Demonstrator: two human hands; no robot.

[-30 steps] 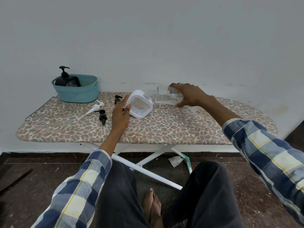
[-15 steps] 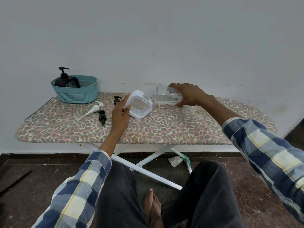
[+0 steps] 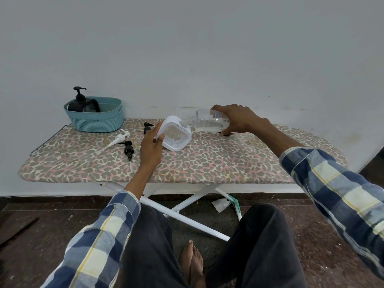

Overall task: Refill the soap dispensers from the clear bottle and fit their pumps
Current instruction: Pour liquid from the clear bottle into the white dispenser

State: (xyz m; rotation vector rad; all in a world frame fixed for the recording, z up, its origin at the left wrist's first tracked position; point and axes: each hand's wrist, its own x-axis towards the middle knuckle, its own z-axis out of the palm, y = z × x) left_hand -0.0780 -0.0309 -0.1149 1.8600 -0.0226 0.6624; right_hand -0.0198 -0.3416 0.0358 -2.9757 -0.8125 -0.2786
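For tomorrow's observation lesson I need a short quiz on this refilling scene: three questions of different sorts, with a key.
1. True or false: the right hand holds the clear bottle tipped on its side, its neck toward the white dispenser.
2. Which hand steadies the white dispenser? A left hand B right hand C neither
3. Fill in: the black dispenser with its pump fitted stands in the teal ____.

Key: 1 true; 2 A; 3 basket. Loose on the board lie a white pump and two black pumps.
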